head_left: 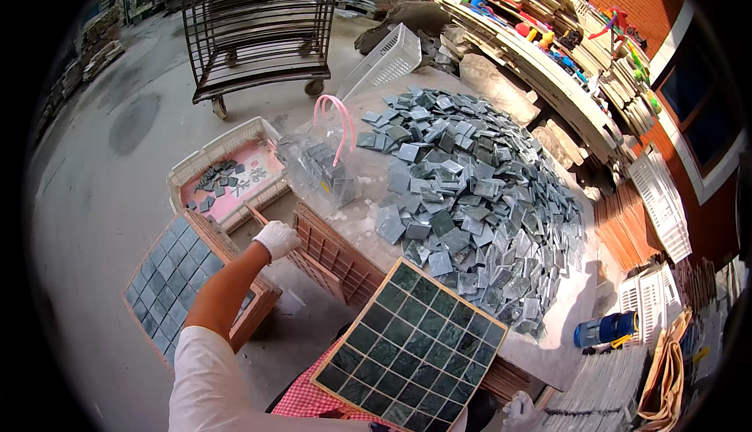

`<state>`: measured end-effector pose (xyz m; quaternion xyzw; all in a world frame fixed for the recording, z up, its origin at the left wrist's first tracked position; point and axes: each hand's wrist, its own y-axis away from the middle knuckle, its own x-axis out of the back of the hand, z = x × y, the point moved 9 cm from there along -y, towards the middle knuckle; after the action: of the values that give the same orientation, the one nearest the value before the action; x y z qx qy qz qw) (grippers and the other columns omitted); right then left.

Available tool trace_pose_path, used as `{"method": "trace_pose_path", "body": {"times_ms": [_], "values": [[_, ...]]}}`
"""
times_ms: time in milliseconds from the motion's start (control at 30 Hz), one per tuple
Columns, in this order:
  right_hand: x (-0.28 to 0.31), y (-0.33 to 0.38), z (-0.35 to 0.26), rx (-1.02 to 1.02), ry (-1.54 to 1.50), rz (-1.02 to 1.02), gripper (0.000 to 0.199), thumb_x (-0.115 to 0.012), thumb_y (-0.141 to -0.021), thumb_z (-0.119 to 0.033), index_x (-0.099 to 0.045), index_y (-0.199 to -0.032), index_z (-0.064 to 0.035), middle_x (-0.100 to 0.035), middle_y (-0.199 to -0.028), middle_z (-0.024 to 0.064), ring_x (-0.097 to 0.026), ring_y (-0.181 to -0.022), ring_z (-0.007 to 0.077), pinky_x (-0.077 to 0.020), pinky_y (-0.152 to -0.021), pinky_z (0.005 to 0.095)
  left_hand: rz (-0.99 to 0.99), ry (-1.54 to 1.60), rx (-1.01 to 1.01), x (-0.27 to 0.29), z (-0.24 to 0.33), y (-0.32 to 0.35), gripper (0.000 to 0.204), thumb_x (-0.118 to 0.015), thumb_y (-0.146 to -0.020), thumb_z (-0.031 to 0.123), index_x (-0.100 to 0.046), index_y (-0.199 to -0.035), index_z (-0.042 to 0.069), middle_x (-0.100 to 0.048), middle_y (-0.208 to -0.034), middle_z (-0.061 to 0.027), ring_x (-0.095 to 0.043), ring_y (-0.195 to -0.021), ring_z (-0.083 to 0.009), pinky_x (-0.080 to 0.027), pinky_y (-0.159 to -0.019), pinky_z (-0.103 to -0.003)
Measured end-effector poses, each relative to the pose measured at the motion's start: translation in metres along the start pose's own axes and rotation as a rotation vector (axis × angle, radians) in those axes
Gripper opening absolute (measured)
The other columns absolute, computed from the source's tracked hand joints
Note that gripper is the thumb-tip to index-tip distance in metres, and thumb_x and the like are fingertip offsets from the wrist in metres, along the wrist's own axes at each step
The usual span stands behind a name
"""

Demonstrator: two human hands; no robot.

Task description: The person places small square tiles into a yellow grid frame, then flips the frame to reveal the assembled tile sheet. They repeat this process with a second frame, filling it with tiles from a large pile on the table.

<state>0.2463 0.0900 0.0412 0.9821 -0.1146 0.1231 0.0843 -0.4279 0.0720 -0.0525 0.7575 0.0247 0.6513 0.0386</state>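
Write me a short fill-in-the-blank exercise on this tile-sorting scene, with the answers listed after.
1. The left hand wears a ____ glove and touches the rim of a brown crate.
2. The grid tray in front of the person is filled with dark ____ tiles.
3. The clear bag on the table has ____ handles.
4. The loose tile pile lies on the ____ of the clear bag.

Answers: white; green; pink; right

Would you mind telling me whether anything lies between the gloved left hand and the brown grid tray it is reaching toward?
Nothing visible does: the left hand already rests at the brown grid tray's edge.
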Motion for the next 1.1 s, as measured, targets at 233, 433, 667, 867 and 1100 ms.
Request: {"method": "trace_pose_path", "body": {"times_ms": [233,433,667,867,1100], "values": [[-0.126,0.009,-0.08,0.389,-0.076,-0.275,0.017,-0.053,-0.086,0.003,-0.063,-0.099,0.0073,-0.063,-0.086,0.0099,-0.058,-0.064,0.0107,-0.0475,-0.056,0.0227,0.308,-0.067,-0.051,0.225,-0.033,0.09,0.012,-0.068,-0.066,0.021,-0.06,-0.07,0.013,-0.059,-0.072,-0.0026,-0.061,-0.073,-0.0254,-0.048,-0.068,-0.039],[-0.273,0.07,-0.094,0.066,-0.411,-0.896,0.029,-0.062,-0.091,-0.021,-0.062,-0.104,0.0054,-0.065,-0.091,0.0112,-0.062,-0.072,0.0134,-0.0518,-0.063,0.0247,0.816,0.083,0.273,0.43,-0.035,0.178,0.027,-0.072,-0.057,0.019,-0.055,-0.067,0.0,-0.051,-0.065,-0.0146,-0.051,-0.063,-0.0327,-0.04,-0.058,-0.039],[-0.327,0.125,-0.113,-0.696,-1.058,-1.598,0.093,-0.038,-0.083,-0.071,-0.036,-0.134,0.0065,-0.052,-0.125,0.0245,-0.054,-0.113,0.0344,-0.0455,-0.096,0.0445,1.029,0.351,-0.08,0.476,0.021,0.235,0.028,-0.075,-0.059,0.02,-0.051,-0.064,0.006,-0.05,-0.061,-0.0024,-0.049,-0.059,-0.0183,-0.04,-0.056,-0.028],[-0.282,0.101,-0.092,-0.375,-0.794,-1.405,0.082,-0.06,-0.086,-0.047,-0.028,-0.142,0.0034,-0.04,-0.142,0.0151,-0.046,-0.125,0.0231,-0.0354,-0.105,0.0375,1.185,0.017,-0.488,0.452,0.121,0.216,0.021,-0.071,-0.066,0.02,-0.061,-0.08,0.009,-0.061,-0.076,-0.0032,-0.058,-0.083,-0.0228,-0.048,-0.077,-0.035],[-0.153,0.067,-0.072,0.172,-0.596,-0.758,0.061,-0.06,-0.089,-0.013,-0.032,-0.141,0.0036,-0.043,-0.137,0.0099,-0.039,-0.125,0.0168,-0.0307,-0.105,0.0306,0.409,2.281,0.157,0.202,0.098,0.136,0.059,-0.049,-0.091,0.038,-0.047,-0.127,-0.01,-0.056,-0.124,-0.0167,-0.055,-0.111,-0.0202,-0.043,-0.094,-0.03]]}}
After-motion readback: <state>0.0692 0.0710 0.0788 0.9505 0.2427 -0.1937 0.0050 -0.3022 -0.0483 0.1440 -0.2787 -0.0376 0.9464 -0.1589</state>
